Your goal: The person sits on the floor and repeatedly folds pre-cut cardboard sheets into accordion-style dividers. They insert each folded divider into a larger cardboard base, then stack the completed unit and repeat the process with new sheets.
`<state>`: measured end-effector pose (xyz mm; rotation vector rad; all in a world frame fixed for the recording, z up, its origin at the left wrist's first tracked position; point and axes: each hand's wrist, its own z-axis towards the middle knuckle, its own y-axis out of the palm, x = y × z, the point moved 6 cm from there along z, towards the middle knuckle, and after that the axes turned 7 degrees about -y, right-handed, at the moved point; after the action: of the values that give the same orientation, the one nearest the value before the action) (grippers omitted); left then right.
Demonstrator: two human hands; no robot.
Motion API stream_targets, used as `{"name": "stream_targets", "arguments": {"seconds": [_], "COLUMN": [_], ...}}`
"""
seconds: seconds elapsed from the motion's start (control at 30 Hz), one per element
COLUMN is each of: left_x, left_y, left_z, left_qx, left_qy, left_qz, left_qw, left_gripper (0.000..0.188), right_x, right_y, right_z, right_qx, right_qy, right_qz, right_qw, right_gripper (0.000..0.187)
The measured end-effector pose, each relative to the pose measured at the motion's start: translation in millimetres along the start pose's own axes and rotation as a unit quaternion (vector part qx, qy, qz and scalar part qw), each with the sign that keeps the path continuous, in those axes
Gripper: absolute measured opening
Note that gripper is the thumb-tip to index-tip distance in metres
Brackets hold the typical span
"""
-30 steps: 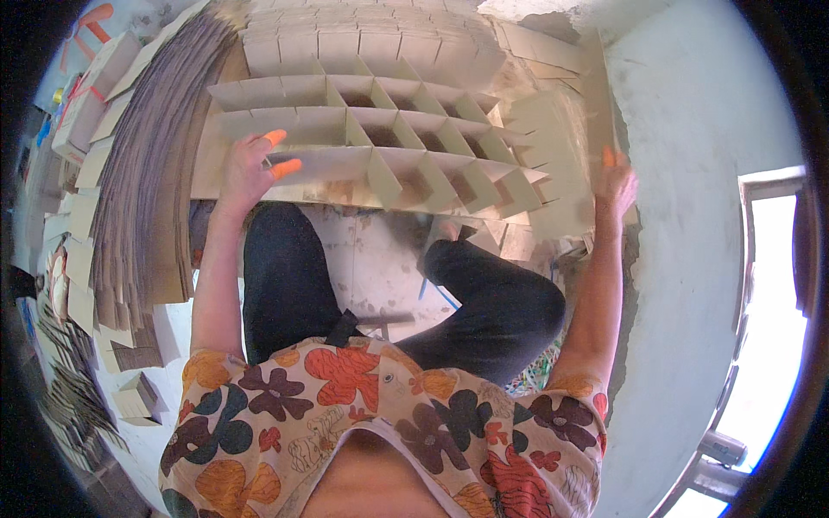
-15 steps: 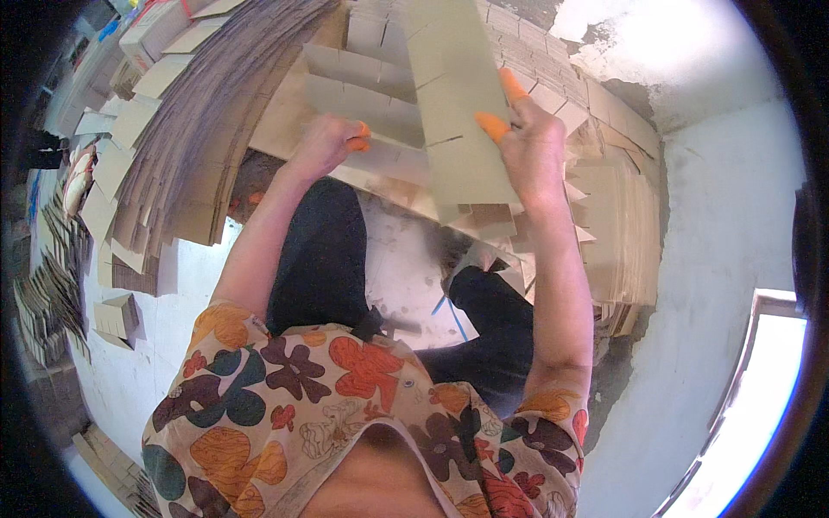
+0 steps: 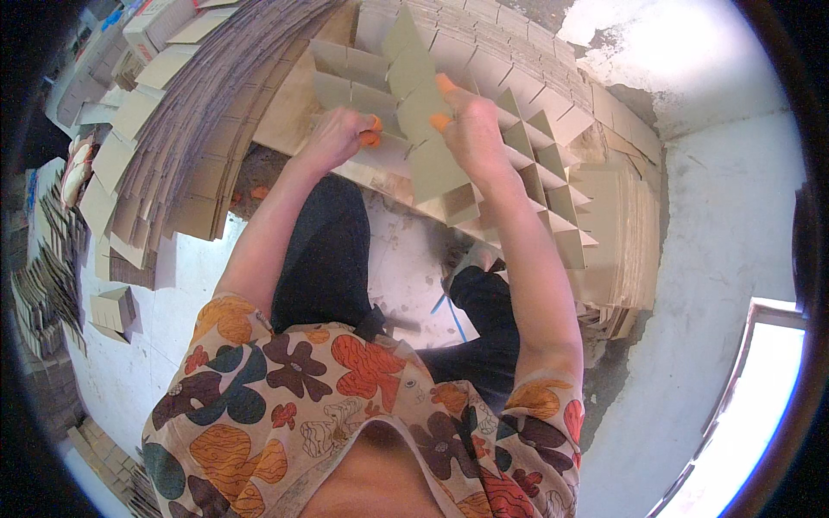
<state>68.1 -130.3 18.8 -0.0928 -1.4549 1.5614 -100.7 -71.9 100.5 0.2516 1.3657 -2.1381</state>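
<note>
Cardboard divider grid (image 3: 562, 205) sits along the front edge of the counter (image 3: 285, 125), part-built by our judgement: crossed cells stand toward the right end, while the long strips (image 3: 354, 62) lie uncrossed toward the left. Our left hand (image 3: 337, 140) seems pinched on the front long strip (image 3: 390, 158); our right hand (image 3: 475, 129) grips a tilted cross strip (image 3: 416, 99). We can't tell if it's seated.

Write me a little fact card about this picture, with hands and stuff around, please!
Left hand: pinching the near long cardboard strip
Right hand: holding a cardboard crosspiece
Fingertips: orange covers on both hands
To the right: crossed cardboard dividers
Far left: big stack of cardboard sheets
Clothes: flowery shirt, dark trousers
</note>
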Motion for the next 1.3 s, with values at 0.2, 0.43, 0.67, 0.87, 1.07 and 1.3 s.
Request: {"name": "stream_targets", "arguments": {"seconds": [0.2, 0.43, 0.67, 0.87, 1.07, 1.3], "left_x": [-6, -1, -13, 20, 18, 15], "left_y": [6, 6, 19, 17, 23, 23], "left_z": [7, 10, 16, 12, 8, 6], "left_qx": [-0.010, -0.008, -0.020, -0.050, -0.048, -0.059], "left_qy": [-0.006, 0.001, 0.008, -0.041, -0.020, -0.011], "left_qz": [0.016, -0.008, -0.047, -0.064, -0.054, -0.052], "left_qw": [1.000, 1.000, 0.999, 0.996, 0.997, 0.997], "left_gripper": [0.017, 0.016, 0.017, 0.012, 0.013, 0.012], "right_x": [9, 0, -14, -29, -20, -17], "right_y": [33, 29, 20, -2, 12, 19], "right_z": [0, 16, 24, -10, -25, -26], "right_qx": [-0.065, -0.109, -0.153, -0.195, -0.159, -0.145], "right_qy": [0.031, -0.017, 0.008, 0.003, 0.025, -0.001], "right_qz": [-0.036, -0.067, -0.118, -0.104, -0.102, -0.079], "right_qw": [0.997, 0.992, 0.981, 0.975, 0.982, 0.986], "right_gripper": [0.014, 0.014, 0.011, 0.013, 0.009, 0.010]}}
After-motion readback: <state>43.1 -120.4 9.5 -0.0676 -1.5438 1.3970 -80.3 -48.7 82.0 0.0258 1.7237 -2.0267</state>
